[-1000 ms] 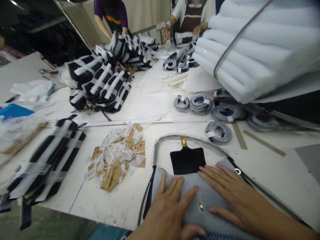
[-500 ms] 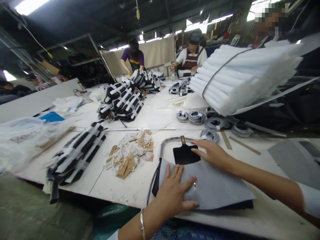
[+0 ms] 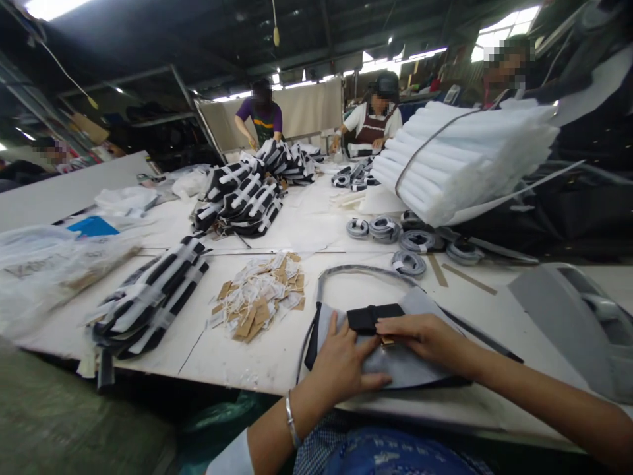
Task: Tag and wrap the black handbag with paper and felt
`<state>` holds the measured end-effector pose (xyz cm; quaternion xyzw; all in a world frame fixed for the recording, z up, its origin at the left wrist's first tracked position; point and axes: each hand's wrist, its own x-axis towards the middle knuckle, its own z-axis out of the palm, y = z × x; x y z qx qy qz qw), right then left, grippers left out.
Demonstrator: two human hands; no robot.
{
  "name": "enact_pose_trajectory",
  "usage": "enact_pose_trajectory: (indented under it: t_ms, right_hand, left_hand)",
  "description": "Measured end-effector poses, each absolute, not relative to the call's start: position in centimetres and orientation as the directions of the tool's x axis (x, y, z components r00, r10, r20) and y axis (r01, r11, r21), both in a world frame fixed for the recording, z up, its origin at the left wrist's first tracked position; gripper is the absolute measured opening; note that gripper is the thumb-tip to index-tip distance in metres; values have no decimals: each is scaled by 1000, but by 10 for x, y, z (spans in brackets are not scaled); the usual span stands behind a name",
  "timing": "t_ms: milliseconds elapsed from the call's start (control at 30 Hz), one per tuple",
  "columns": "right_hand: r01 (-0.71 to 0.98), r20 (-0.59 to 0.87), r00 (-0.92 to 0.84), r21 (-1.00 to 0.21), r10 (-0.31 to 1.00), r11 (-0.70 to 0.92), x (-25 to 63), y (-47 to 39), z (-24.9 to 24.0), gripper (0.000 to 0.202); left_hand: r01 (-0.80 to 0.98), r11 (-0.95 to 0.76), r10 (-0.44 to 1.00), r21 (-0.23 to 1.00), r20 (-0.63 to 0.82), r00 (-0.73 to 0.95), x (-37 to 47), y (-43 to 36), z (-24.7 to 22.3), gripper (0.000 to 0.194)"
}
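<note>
A handbag lies flat at the table's front edge, its body covered by a grey sheet (image 3: 415,371) and its dark edge showing beneath. The looped strap (image 3: 363,268), in clear wrapping, arches away behind it. My left hand (image 3: 341,363) rests palm down on the sheet, fingers spread. The fingers of my right hand (image 3: 430,338) are together on the black flap (image 3: 366,318), which is folded forward over the sheet. Its gold clasp (image 3: 388,342) shows just under those fingertips; the metal fitting below is mostly hidden.
Paper tags with strings (image 3: 262,297) are heaped left of the bag. Wrapped black bundles (image 3: 148,297) lie farther left, with a bigger pile (image 3: 242,198) behind. Coiled grey straps (image 3: 408,262) and strapped white foam (image 3: 445,158) stand at right. Two people work across the table.
The flap, laid back before, is now folded forward with its gold clasp over the sheet. My right hand has come toward me with it; my left stays on the bag.
</note>
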<state>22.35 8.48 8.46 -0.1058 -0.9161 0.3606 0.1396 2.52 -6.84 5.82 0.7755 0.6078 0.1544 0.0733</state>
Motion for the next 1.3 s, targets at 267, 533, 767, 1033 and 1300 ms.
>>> enact_pose_trajectory:
  t_ms: [267, 533, 767, 1033, 1300]
  right_hand:
    - [55, 235, -915, -734, 328, 677, 233, 71, 55, 26]
    - [39, 292, -906, -663, 306, 748, 233, 69, 41, 26]
    - [50, 285, -900, -682, 329, 729, 228, 68, 43, 28]
    - [63, 162, -972, -529, 173, 846, 217, 75, 69, 24]
    - [40, 18, -998, -445, 53, 895, 199, 75, 80, 21]
  left_hand:
    - [930, -238, 960, 280, 211, 183, 28, -74, 54, 76]
    - [964, -216, 871, 155, 476, 119, 37, -89, 45, 78]
    - [780, -605, 761, 161, 407, 506, 38, -91, 57, 34]
    - [768, -509, 861, 390, 237, 450, 41, -90, 61, 35]
    - [770, -489, 870, 409, 285, 402, 43, -90, 57, 32]
